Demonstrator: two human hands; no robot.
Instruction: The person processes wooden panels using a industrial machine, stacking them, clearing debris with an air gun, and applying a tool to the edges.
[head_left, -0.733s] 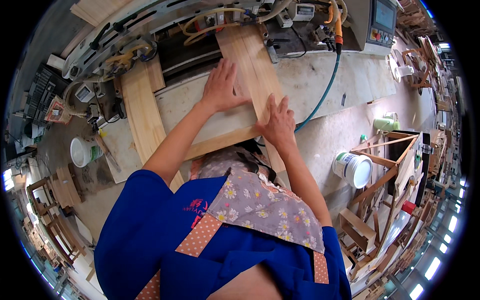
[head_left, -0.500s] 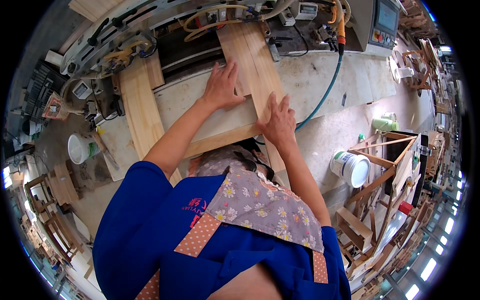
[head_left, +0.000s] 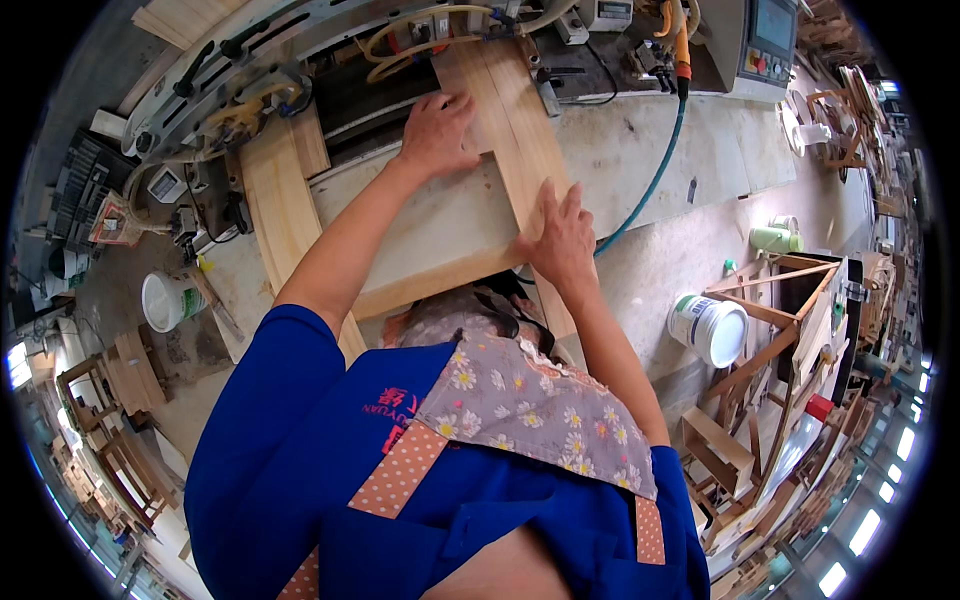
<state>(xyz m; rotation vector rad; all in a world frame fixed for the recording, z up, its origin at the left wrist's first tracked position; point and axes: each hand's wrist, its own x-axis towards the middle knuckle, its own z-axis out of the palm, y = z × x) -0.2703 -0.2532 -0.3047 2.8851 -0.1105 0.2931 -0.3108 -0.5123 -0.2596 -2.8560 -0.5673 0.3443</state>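
A pale wooden frame lies on the machine's worktable, with a long left board (head_left: 275, 210), a long right board (head_left: 515, 120) and a near crosspiece (head_left: 440, 279). My left hand (head_left: 437, 135) is at a shorter wooden piece (head_left: 466, 75) along the inner side of the right board. Its fingers are bent but apart, and the thumb points right. Farther down the right board, my right hand (head_left: 562, 238) rests at the outer edge, fingers spread and thumb toward the wood. Another short piece (head_left: 308, 142) sits against the inner side of the left board.
The machine's metal beam (head_left: 215, 75), with clamps and yellow hoses, spans the far side. A blue-green hose (head_left: 662, 175) hangs at the right, below a control panel (head_left: 768, 45). White buckets (head_left: 715, 330) stand on the floor, beside a wooden rack (head_left: 775, 350) at right.
My left hand has moved away from me and bent its fingers. The near end of the short piece beside the right board now lies farther off. My right hand stays at the board.
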